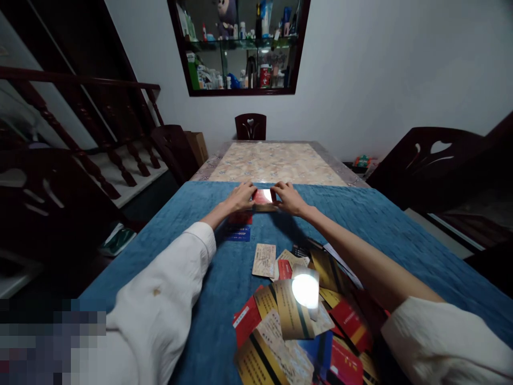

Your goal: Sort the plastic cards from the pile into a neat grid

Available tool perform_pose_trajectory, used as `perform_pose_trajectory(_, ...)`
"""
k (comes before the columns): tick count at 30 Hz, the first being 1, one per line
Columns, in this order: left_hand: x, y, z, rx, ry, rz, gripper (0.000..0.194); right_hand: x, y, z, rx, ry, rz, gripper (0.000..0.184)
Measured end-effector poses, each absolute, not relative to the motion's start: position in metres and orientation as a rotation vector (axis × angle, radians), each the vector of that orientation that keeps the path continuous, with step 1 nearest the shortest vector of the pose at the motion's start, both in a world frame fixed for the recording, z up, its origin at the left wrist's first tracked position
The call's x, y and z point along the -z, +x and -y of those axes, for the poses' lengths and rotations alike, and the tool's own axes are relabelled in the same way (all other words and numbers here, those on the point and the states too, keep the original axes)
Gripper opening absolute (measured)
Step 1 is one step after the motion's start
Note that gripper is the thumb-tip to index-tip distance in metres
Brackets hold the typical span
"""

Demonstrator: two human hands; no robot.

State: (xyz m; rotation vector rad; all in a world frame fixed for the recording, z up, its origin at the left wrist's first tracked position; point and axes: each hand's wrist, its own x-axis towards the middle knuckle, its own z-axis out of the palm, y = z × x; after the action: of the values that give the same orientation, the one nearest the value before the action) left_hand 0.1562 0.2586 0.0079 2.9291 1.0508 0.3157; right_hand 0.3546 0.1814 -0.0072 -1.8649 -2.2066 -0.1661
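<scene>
Card Stack Held Between Both Grips; Heap Loose

1. Table. The table [272,163] extends away from the person. A blue cloth [216,331] covers the near part and carries all the cards.

2. Heap. The heap [296,313] lies nearest the person, largely below the right forearm. Its gold, red, blue and beige cards overlap at mixed angles, some face up and some apparently face down. Neither grip touches it.

3. Stack. The stack [262,199] rests near the far edge of the cloth, well beyond the heap. Its sides appear fairly even; its top is red, with strong glare on the right part. The card count cannot be read.

4. Grips. The left grip [241,196] closes on the left edge of the stack; the right grip [292,199] closes on the right edge. Both are narrow, fingertips at the sides, with the stack directly between them.

5. Separate cards. A red card [242,218] and a blue card [239,233] lie just on the near side of the left grip. A beige card [264,260] lies at the far edge of the heap.

6. Progress (judgement). One portion is gathered and nearly squared. The heap and separate cards remain ungathered.
</scene>
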Motion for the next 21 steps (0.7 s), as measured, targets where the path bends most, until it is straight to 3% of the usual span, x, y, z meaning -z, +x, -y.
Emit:
perform_pose_trajectory(12, 0.011, 0.189, -0.299, -0.18, 2.837, -1.183, 0.035, 0.03, 0.378, -0.227, 0.072, -1.962, 2.166, 0.045)
perform_pose_trajectory(21, 0.021, 0.202, -0.312, -0.143, 2.778, -1.245, 0.025, 0.04, 0.386, -0.251, 0.042, -1.971, 2.19, 0.035)
